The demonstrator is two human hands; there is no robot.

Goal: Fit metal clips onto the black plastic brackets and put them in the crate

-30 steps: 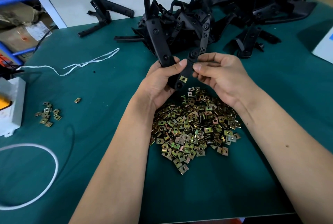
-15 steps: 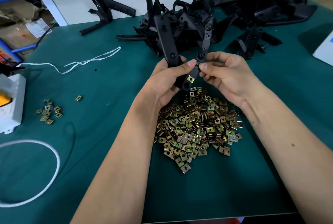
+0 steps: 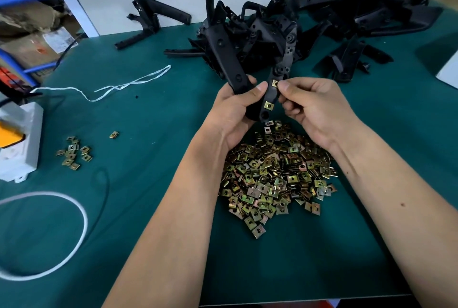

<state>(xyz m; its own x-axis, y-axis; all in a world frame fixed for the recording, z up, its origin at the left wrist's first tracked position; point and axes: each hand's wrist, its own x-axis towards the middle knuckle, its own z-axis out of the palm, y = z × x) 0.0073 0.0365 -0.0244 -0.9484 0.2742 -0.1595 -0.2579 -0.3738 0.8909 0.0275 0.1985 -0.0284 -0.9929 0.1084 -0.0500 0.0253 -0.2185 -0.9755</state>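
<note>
We have the black plastic bracket, a forked piece with 2 long arms [image 3: 230,64], held up over the middle of the green felt table [image 3: 153,114], and 1 small brass-coloured metal clip [image 3: 269,105] already sits on the lower end of its right arm. A second brass-coloured clip [image 3: 274,83] is pinched against the edge of that same arm just above the first, between the thumb and forefinger of our right hand [image 3: 319,109], whose other fingers are curled in. Our left hand [image 3: 235,109] is wrapped closed around the bracket where the 2 arms meet, thumb pressed across the front. The main risk, as we judge it, is the clip going on crooked: pushed at an angle it could jam short of its hole or spring out of the fingertips. If it drops, it falls straight into the loose heap of brass-coloured clips [image 3: 275,173] directly below and costs us a fresh pick. A loose left grip would let the arm twist as we press. The pile of unfitted black brackets [image 3: 322,22] lies beyond at the far edge, near enough for the raised arms to snag. No crate is in view.
</note>
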